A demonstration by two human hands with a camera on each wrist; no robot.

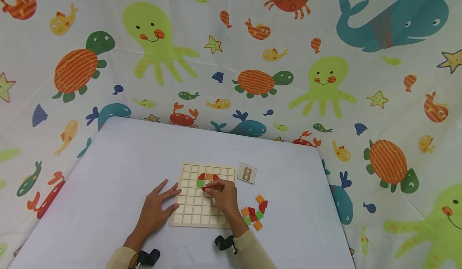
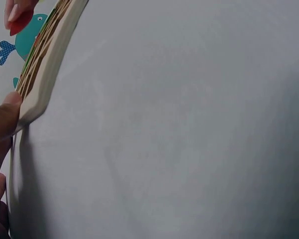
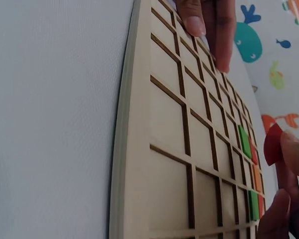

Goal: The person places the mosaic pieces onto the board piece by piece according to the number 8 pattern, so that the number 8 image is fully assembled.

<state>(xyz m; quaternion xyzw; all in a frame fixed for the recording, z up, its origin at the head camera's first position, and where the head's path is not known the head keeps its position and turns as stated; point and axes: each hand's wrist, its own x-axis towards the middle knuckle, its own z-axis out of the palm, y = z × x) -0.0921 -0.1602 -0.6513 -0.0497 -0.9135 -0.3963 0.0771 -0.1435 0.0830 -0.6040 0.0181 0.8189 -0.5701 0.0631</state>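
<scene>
On the wooden grid board (image 1: 195, 209), the left hand (image 1: 156, 209) lies flat with straight fingers pressing the left edge, holding nothing. The right hand (image 1: 224, 195) pinches a red quarter-round tile (image 3: 272, 144) between thumb and fingertip, just above the cells beside the green tile (image 1: 200, 183) and orange tile (image 1: 209, 176). Keep the board pinned, turn the curved edge outward, align the tile square over its cell, then lower it flat. Spare tiles (image 1: 254, 213) lie right of the board; a pattern card (image 1: 247, 173) lies near its top right corner.
</scene>
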